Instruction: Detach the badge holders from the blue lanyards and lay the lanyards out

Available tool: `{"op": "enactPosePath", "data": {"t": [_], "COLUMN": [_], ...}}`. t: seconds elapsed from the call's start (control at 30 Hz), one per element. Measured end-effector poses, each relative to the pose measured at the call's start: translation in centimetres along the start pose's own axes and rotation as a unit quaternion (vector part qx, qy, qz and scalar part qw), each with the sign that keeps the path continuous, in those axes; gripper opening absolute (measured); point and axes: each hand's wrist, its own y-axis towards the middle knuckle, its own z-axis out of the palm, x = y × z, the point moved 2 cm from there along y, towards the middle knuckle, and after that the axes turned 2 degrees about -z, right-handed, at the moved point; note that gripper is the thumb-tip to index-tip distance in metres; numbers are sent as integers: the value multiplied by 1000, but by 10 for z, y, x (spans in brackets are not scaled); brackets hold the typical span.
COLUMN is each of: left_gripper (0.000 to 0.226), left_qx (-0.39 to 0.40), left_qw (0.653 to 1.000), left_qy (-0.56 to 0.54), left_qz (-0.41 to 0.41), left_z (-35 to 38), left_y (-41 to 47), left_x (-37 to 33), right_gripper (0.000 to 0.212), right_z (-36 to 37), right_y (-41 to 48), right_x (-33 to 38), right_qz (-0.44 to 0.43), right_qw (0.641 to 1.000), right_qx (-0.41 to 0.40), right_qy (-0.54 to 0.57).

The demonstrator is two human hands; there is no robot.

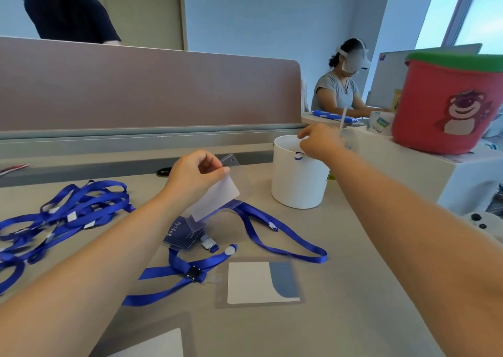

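My left hand (194,175) pinches a clear badge holder with a white card (217,199), held tilted above the desk. Under it lies a blue lanyard (275,237) with a dark badge holder (182,234) and a clip (209,245). My right hand (317,141) reaches over the rim of a white round container (296,182), fingers curled; what it holds I cannot make out. A pile of blue lanyards (62,215) lies at the left. Another badge holder with a white and blue card (261,283) lies flat in front.
A grey partition (136,90) runs along the desk's far edge. A red bucket with a green rim (449,101) stands on a white cabinet at the right. One person sits beyond the partition, another stands at the back left. A further card holder (152,340) lies at the near edge.
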Motion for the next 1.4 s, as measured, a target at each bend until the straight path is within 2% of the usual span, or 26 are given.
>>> {"op": "enactPosePath", "data": {"t": [0.1,0.3,0.37,0.5,0.7,1.03,1.13,1.27,1.4], "left_gripper": [10,10,12,13,17,13,17,16,12], "left_qx": [8,-5,-16,-59,-168,-262,-267,-240,-203], "left_qw": [1000,1000,999,996,974,912,895,892,892], "left_qy": [0,19,33,68,134,261,291,307,338], "left_qz": [3,-3,-8,-26,-76,-177,-208,-230,-218], "left_z": [-1,-26,-42,-84,-166,-258,-276,-280,-281], "left_y": [-3,-16,-23,-42,-75,-111,-118,-126,-131], "left_x": [-2,1,6,25,74,137,149,159,163], "right_gripper": [28,19,19,18,20,20,20,16,20], "right_z": [-5,0,5,34,105,183,189,192,200], "right_y": [-10,-44,-57,-82,-115,-119,-131,-142,-144], "right_x": [2,39,55,106,205,296,328,361,380], "right_qz": [6,-94,-115,-195,-303,-319,-356,-401,-389], "right_qw": [995,970,964,953,924,908,890,866,871], "right_qx": [-58,-137,-138,-66,58,145,173,224,232], "right_qy": [84,176,197,223,226,227,225,200,191]}}
